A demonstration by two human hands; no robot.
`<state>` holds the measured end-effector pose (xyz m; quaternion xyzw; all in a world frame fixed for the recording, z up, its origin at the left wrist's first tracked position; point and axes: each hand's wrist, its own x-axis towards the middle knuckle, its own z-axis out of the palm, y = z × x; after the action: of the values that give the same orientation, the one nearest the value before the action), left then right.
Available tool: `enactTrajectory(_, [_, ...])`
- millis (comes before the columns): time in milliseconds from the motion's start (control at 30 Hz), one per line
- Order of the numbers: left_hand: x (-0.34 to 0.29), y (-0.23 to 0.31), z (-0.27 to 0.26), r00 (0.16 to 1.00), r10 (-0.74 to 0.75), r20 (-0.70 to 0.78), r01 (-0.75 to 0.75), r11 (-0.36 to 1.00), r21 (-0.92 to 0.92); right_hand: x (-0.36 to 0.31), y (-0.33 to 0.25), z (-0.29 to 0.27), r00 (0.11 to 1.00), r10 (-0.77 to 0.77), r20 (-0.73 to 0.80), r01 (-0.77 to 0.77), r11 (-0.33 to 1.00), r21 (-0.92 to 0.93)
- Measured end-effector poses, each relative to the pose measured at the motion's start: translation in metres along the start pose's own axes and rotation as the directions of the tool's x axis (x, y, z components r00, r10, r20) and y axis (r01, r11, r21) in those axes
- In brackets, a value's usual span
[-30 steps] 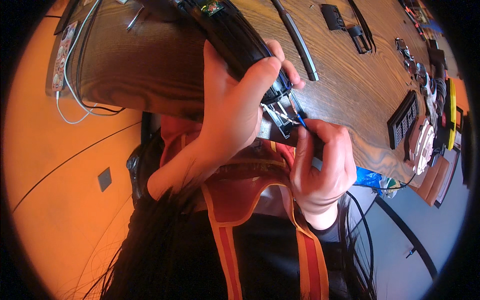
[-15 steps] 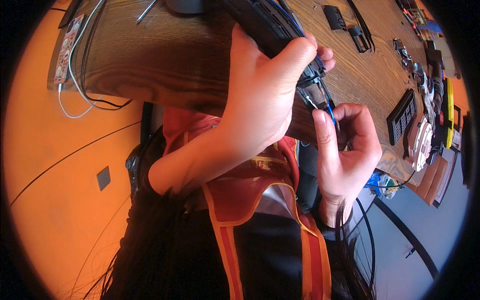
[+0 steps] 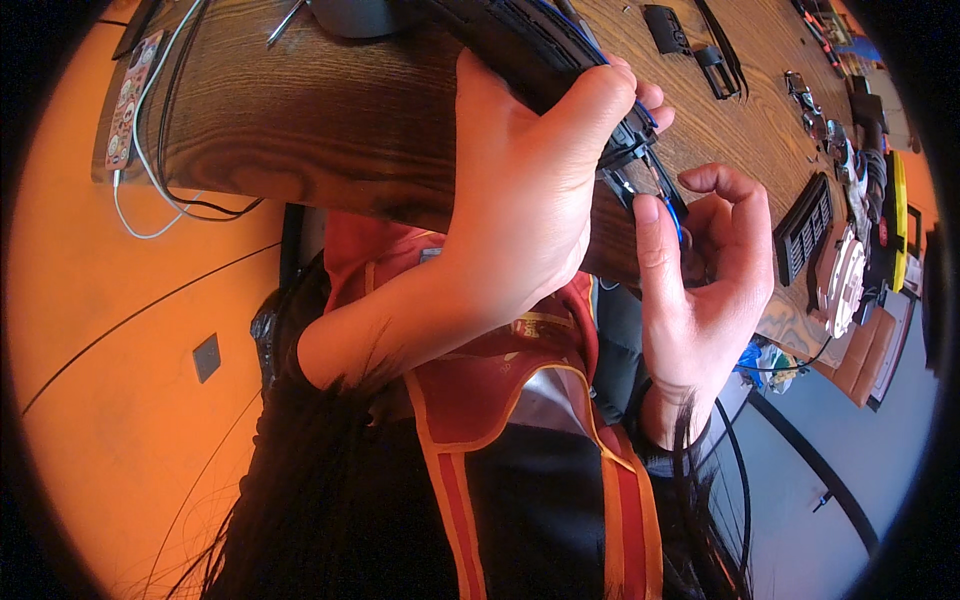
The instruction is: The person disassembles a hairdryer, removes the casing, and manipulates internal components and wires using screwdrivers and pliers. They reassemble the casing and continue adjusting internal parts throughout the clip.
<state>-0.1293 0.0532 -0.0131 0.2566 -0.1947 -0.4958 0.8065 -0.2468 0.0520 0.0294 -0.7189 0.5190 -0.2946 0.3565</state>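
A: Starting with the head view, where's the main piece?
B: The long black device (image 3: 510, 45) slants down from the top edge, over the front of the wood-grain bench (image 3: 330, 130). Its lower end points toward the person's right.

A: And the left hand (image 3: 530, 170)?
B: Wrapped firmly round the device near that lower end. The thumb lies along the near side, and fingertips show past the far side.

A: What about the right hand (image 3: 710, 240)?
B: Loosely spread, thumb upright and index finger curled, with a gap between their tips. A blue wire (image 3: 675, 213) from the device runs into that gap. I can't tell whether any finger touches it.

A: What else is on the bench?
B: Beyond the hands, a small black part (image 3: 665, 28) with a black bracket (image 3: 715, 75) just beside it. Toward the right edge, a black slatted piece (image 3: 805, 228) near a pale round object (image 3: 848, 285). Far left, a long patterned strip (image 3: 133, 100) with a white cable (image 3: 150, 235) hanging over the edge.

A: And the person's clothing?
B: A dark red apron (image 3: 465, 400) with orange trim, below the forearms.
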Motion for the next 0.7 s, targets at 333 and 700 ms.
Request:
enactTrajectory(333, [0.006,-0.001,-0.007,0.997,-0.037,-0.062,0.038,0.999,0.021,0.001,0.007,0.000,1.000,0.003,-0.015,-0.002,0.999,0.045])
enactTrajectory(700, [-0.007,-0.008,0.001,0.996,-0.006,-0.093,-0.003,0.995,-0.095,0.005,0.011,-0.003,0.959,0.172,0.226,-0.232,0.934,0.273])
